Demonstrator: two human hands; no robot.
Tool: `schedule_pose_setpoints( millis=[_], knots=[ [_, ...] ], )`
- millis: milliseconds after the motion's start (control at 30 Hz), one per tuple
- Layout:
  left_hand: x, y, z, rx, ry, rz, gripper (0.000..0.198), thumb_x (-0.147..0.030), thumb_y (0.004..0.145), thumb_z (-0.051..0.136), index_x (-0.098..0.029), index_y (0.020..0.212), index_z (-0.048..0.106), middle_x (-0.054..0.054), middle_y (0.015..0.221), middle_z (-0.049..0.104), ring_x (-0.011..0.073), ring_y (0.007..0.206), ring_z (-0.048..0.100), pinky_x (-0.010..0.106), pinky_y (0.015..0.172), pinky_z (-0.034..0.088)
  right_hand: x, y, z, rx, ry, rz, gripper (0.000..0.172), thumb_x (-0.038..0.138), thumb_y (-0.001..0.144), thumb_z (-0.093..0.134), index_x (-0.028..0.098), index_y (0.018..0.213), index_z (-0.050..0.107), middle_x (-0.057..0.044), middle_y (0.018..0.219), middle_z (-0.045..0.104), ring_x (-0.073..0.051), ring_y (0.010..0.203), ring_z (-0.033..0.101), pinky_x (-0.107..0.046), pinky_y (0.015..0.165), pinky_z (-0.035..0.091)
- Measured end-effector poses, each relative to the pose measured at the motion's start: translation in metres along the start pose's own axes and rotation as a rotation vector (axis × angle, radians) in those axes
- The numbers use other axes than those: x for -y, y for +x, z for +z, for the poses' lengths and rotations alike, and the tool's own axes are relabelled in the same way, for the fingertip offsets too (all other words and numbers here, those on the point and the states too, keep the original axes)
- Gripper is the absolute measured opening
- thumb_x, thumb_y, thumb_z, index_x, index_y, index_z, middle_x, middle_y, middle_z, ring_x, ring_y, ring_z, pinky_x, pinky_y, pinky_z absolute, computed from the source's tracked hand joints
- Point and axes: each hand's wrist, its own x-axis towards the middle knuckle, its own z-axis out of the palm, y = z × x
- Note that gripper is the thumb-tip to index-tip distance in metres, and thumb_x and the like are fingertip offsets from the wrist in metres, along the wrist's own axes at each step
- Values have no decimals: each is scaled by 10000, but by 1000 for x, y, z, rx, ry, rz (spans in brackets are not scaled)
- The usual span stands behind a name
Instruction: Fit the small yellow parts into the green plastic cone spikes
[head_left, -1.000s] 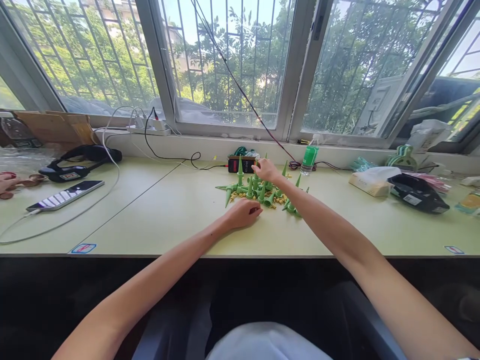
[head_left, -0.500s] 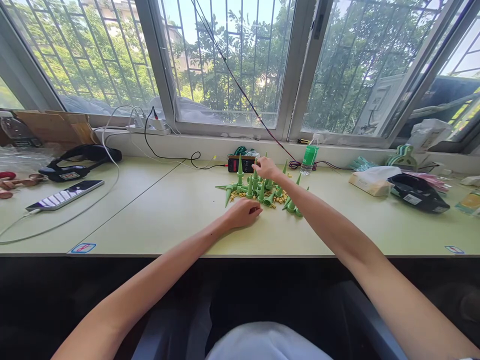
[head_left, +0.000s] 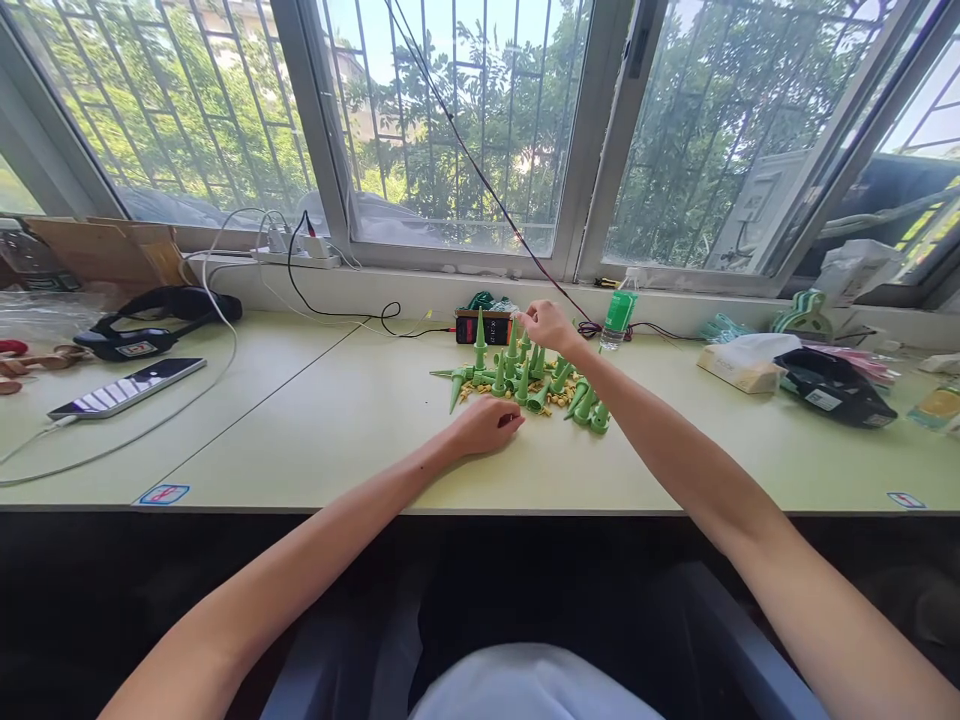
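Green plastic cone spikes stand and lie in a cluster on the table, with small yellow pieces scattered among them. My right hand hovers over the back of the cluster, its bent fingers pointing down beside the tip of an upright spike. Nothing shows in these fingers, though the palm side is hidden. In front of the cluster my left hand rests on the table, fingers curled in, with nothing visible in them. More spikes sit at the right, partly behind my right forearm.
Behind the cluster stands a phone with a lit display. A green-labelled bottle is at the back right. Farther right are a tissue pack and a black strapped device. At left lie a phone, its white cable and a black headset.
My right hand has shifted slightly right and come away from the upright spike, which stays standing in the same place. My left hand has barely moved.
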Motion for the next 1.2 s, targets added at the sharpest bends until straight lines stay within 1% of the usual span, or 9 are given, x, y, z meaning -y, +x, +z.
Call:
schedule_pose_setpoints(
  millis=[100, 200, 400, 533, 667, 800, 867, 933, 1200],
  knots=[
    [1, 0, 1, -2, 7, 1, 260, -269, 884, 503, -169, 675, 620, 6, 606, 575, 119, 555, 416, 263, 590, 316, -1, -11, -9, 52, -74, -26, 297, 381, 948, 554, 148, 829, 695, -126, 832, 704, -208, 755, 608, -285, 678, 405],
    [2, 0, 2, -7, 14, 2, 254, -268, 884, 507, -170, 672, 609, 0, 603, 566, 115, 554, 417, 256, 590, 313, -1, -23, -14, 155, -115, -82, 302, 412, 927, 588, 162, 797, 697, -124, 815, 699, -212, 756, 602, -289, 678, 403],
    [5, 1, 4, -33, 47, -44, 288, -286, 885, 503, -173, 636, 594, 9, 592, 572, 120, 544, 432, 262, 581, 301, 2, -39, -5, 318, -110, -115, 235, 385, 883, 651, 186, 770, 706, -93, 827, 698, -202, 792, 596, -280, 690, 404],
    [8, 1, 6, -85, 78, -109, 312, -282, 875, 498, -176, 588, 559, 22, 574, 573, 129, 532, 444, 271, 581, 299, 2, -44, 6, 321, -96, -169, 130, 262, 858, 668, 182, 766, 713, -76, 810, 692, -178, 774, 583, -265, 688, 398],
    [10, 3, 6, -159, 79, -178, 311, -287, 880, 486, -180, 598, 561, 27, 570, 573, 142, 534, 471, 276, 590, 312, 1, -47, 11, 296, -73, -200, 147, 200, 853, 642, 165, 726, 705, -45, 711, 661, -143, 683, 537, -250, 656, 368],
    [10, 3, 4, -206, 58, -261, 211, -357, 884, 530, -191, 832, 649, 9, 606, 610, 167, 583, 545, 278, 625, 353, 2, -50, 11, 302, -23, -214, 207, 245, 862, 628, 136, 700, 697, -21, 622, 612, -116, 601, 477, -245, 596, 325],
    [10, 3, 4, -215, 52, -293, 233, -393, 874, 561, -192, 949, 652, -1, 615, 618, 178, 604, 570, 282, 641, 372, 4, -52, 10, 306, 10, -233, 229, 264, 864, 627, 129, 690, 689, -10, 594, 592, -105, 579, 458, -243, 584, 314],
    [10, 3, 4, -206, 47, -305, 261, -411, 873, 569, -188, 982, 651, -1, 624, 627, 183, 614, 585, 285, 644, 382, 7, -55, 9, 307, 47, -248, 243, 279, 865, 628, 127, 684, 683, -3, 582, 583, -100, 570, 455, -242, 579, 309],
    [17, 4, 8, -127, 81, -258, 234, -390, 875, 568, -178, 825, 654, 32, 682, 665, 192, 643, 606, 295, 631, 387, 19, -68, 6, 341, 177, -298, 194, 238, 843, 635, 122, 698, 691, 10, 568, 579, -96, 573, 474, -240, 593, 322]
  ],
)
